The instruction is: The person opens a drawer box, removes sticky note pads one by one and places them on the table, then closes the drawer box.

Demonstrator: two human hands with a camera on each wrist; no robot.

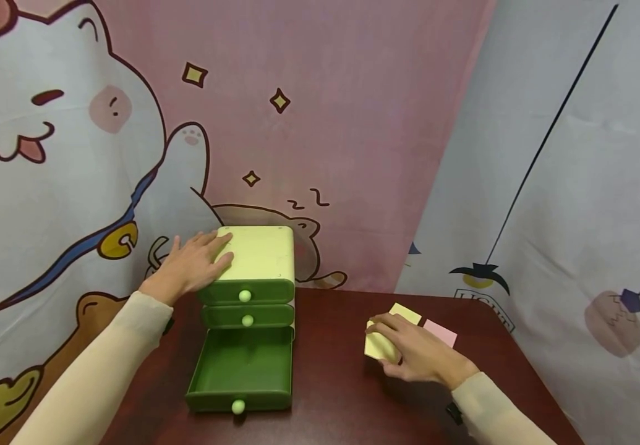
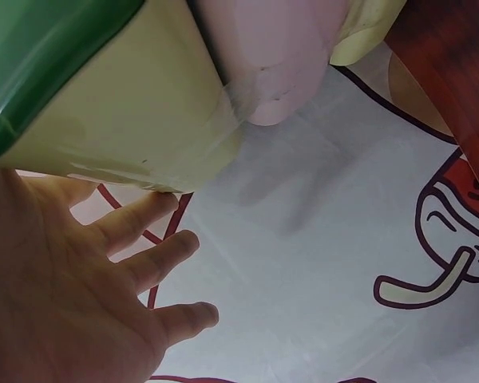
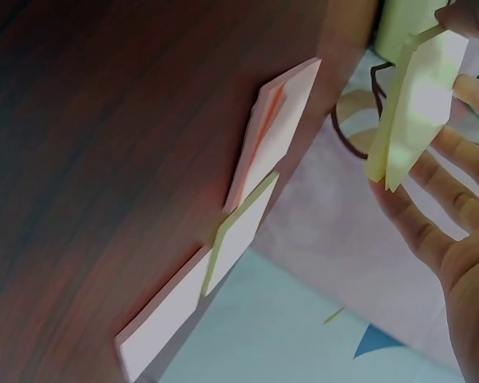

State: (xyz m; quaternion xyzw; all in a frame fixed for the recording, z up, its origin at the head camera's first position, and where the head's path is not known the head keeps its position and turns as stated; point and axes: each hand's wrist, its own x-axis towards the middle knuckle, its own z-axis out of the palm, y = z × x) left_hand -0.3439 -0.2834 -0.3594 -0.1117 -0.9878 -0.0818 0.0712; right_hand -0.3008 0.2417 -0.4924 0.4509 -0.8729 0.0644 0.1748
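My left hand (image 1: 188,267) rests on the top left edge of a small cream and green drawer unit (image 1: 261,253), fingers spread. In the left wrist view its fingertips lie along the unit's cream side (image 2: 136,112). The unit's bottom drawer (image 1: 269,402) is pulled out and holds nothing, while the two upper drawers are in. My right hand (image 1: 417,349) pinches a yellow sticky note pad (image 3: 423,104) between thumb and fingers, above the table. Beneath it lie another yellow pad (image 3: 241,235) and two pink pads, one farther (image 3: 166,315) and one (image 3: 278,128) hidden in the head view.
The dark red-brown table (image 1: 331,371) carries the drawer unit at left and the pads at right. A printed cloth (image 1: 353,123) with cartoon cats hangs close behind the table, and a pale cloth (image 1: 592,216) at the right.
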